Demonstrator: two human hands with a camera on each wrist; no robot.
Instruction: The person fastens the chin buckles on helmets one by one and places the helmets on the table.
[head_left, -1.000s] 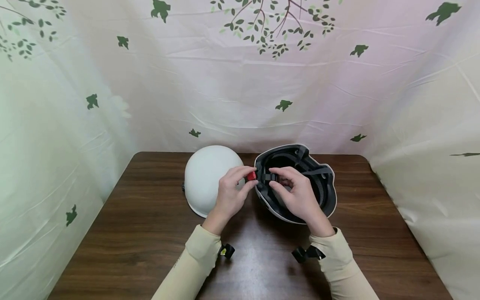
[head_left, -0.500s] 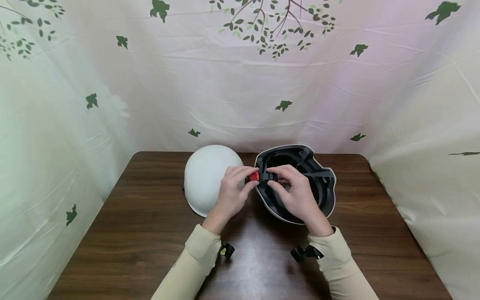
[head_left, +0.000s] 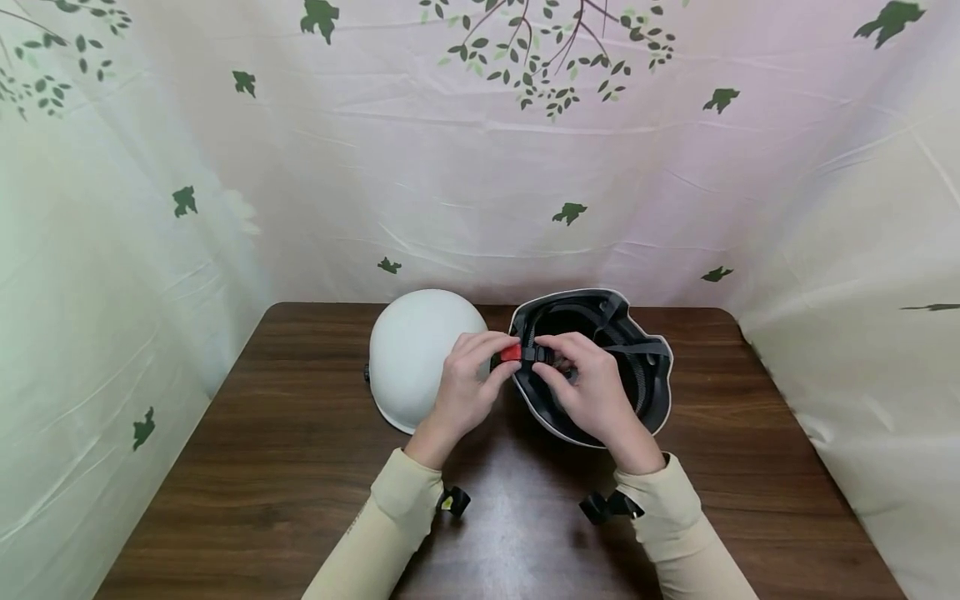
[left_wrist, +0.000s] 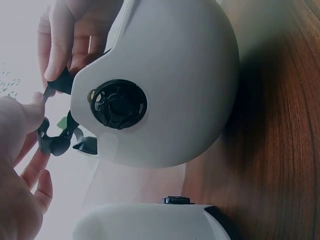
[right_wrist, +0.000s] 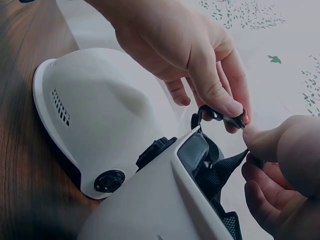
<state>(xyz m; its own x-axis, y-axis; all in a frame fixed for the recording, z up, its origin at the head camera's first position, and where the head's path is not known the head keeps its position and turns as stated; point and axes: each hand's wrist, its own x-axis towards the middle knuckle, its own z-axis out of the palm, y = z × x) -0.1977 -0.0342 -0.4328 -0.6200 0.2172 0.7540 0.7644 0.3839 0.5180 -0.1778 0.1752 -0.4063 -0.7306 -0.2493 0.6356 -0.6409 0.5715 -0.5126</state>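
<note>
A white helmet (head_left: pixel 592 443) lies upturned at the table's back, its black padded inside and straps facing up. Above its left rim, my left hand (head_left: pixel 463 382) pinches the red part (head_left: pixel 511 352) of a strap buckle between thumb and fingers. My right hand (head_left: pixel 592 383) pinches the black part of the buckle (head_left: pixel 531 354) from the other side. Red and black parts meet end to end; fingers hide whether they are fully locked. In the right wrist view only a sliver of red shows beside the left thumb (right_wrist: pixel 230 106).
A second white helmet (head_left: pixel 416 358) stands dome up, close to the upturned one's left, with a black round knob (right_wrist: pixel 109 181) on its side. Both are on a dark wooden table (head_left: pixel 300 467). A leaf-patterned curtain (head_left: pixel 480 167) hangs directly behind the table.
The red and black buckle parts have come together. My left hand has shifted slightly right with the red part, and my right hand slightly left. The helmets stay nearly in place.
</note>
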